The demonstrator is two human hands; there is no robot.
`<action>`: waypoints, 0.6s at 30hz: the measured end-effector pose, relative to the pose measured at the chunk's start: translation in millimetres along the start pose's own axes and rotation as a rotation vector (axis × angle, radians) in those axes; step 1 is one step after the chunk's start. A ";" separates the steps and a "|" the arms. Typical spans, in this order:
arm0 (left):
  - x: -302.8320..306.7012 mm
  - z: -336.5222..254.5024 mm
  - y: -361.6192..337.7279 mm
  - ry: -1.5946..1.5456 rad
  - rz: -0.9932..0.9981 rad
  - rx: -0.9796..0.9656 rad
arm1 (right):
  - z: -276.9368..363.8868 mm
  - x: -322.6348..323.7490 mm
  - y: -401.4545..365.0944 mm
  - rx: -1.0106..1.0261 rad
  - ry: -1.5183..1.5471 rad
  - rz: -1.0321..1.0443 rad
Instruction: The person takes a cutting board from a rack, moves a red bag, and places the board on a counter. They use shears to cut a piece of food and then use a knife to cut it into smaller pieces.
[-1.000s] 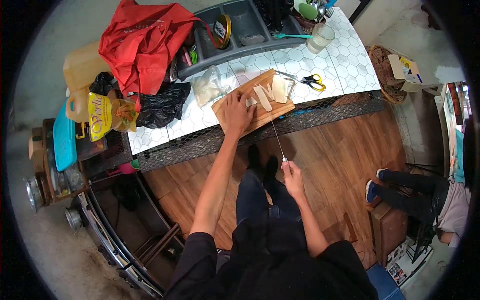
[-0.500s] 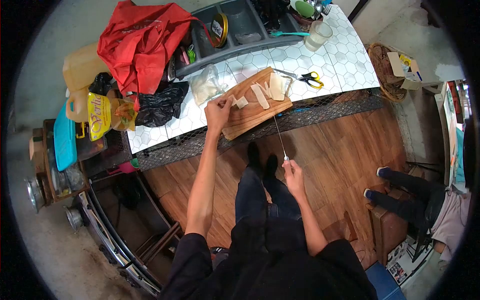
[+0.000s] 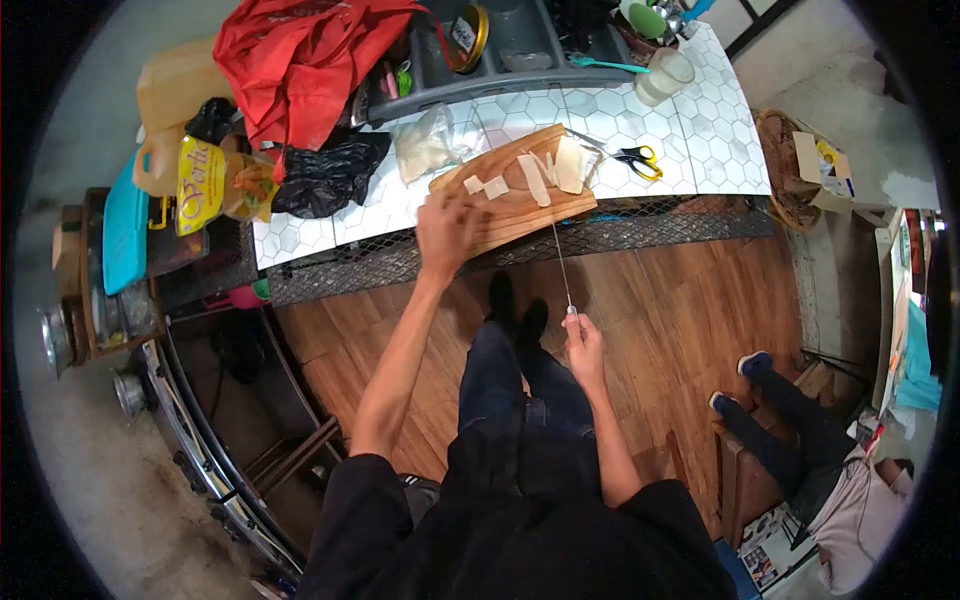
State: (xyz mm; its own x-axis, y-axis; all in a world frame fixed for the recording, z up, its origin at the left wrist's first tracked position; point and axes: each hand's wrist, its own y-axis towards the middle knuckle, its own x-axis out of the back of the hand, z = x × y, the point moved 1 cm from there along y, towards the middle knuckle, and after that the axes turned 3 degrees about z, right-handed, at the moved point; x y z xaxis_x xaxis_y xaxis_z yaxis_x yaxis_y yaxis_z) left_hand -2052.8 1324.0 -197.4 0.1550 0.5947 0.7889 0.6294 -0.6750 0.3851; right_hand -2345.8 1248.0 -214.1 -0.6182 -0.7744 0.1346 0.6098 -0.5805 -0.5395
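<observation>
My right hand (image 3: 583, 340) is closed around the handle of a knife (image 3: 562, 262), whose thin blade points up toward the front edge of a wooden cutting board (image 3: 515, 211). My left hand (image 3: 446, 232) is over the board's left end, its fingers smeared by motion, so any grip is unclear. Two small pale squares (image 3: 496, 187) lie near the board's middle left. Farther right on the board are a long pale strip (image 3: 534, 180), thinner slivers and a larger pale slab (image 3: 570, 164). A clear plastic bag (image 3: 427, 146) with pale contents sits behind the board.
Black-and-yellow scissors (image 3: 638, 161) and a glass (image 3: 664, 77) stand right of the board on the tiled table (image 3: 705, 140). Behind is a grey tray (image 3: 500, 85); at left, a red bag (image 3: 300, 75) and black plastic (image 3: 330, 178). Another person's legs (image 3: 765, 420) are at lower right.
My left hand has moved off the small pale pieces, down toward the board's near left edge. Those pieces now lie uncovered. My right hand still holds the knife, and the view has shifted slightly.
</observation>
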 end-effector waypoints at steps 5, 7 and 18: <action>2.5 4.0 -28.0 -0.045 0.100 -0.093 | -6.5 5.6 -1.2 0.059 -0.010 -0.032; 4.2 -1.4 -37.2 0.019 0.085 -0.059 | -8.2 4.6 -2.5 0.025 0.003 -0.031; -17.4 -23.8 -39.1 0.054 0.115 -0.039 | -9.8 -4.6 3.0 0.073 0.119 -0.007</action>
State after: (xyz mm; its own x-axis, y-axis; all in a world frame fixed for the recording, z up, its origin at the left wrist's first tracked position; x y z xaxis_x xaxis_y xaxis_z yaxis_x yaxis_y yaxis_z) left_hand -2098.2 1329.7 -214.8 0.1826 0.4886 0.8532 0.5791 -0.7547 0.3082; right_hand -2346.0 1252.3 -224.5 -0.6746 -0.7373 0.0363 0.6370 -0.6063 -0.4761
